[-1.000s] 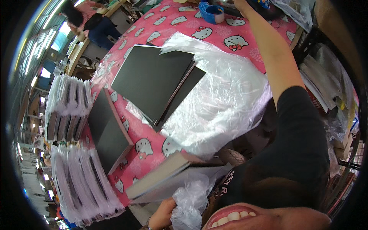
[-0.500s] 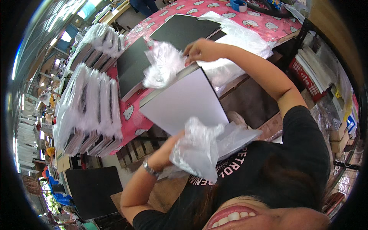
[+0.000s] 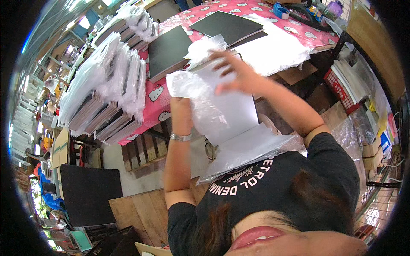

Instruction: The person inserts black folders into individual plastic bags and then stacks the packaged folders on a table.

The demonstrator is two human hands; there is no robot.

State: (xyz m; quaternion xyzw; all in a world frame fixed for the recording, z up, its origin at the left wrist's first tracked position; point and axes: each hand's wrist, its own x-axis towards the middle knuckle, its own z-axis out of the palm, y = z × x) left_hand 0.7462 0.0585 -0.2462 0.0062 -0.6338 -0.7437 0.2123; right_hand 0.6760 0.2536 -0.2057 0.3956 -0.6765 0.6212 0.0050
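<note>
A white-faced rectangular panel with a dark edge leans between the table and my body. Clear plastic bag film lies over its left part, and more of the sleeve spreads across its lower end by my shirt. My left hand grips the bag's edge at the panel's left side; its fingertips are hidden behind the film. Over the panel's upper right, my right hand is raised with fingers apart, a little blurred, holding nothing. A crumpled white plastic bundle sits at the panel's far end.
Black panels lie on the pink patterned tablecloth. Tall stacks of plastic-wrapped panels stand at left. White plastic sheets cover the table's right side, near a blue tape roll. A red basket is at right, a black chair lower left.
My left hand has moved up and away from my body, drawing the plastic over the panel's left part. My right hand has left the panel's far edge and opened above its face.
</note>
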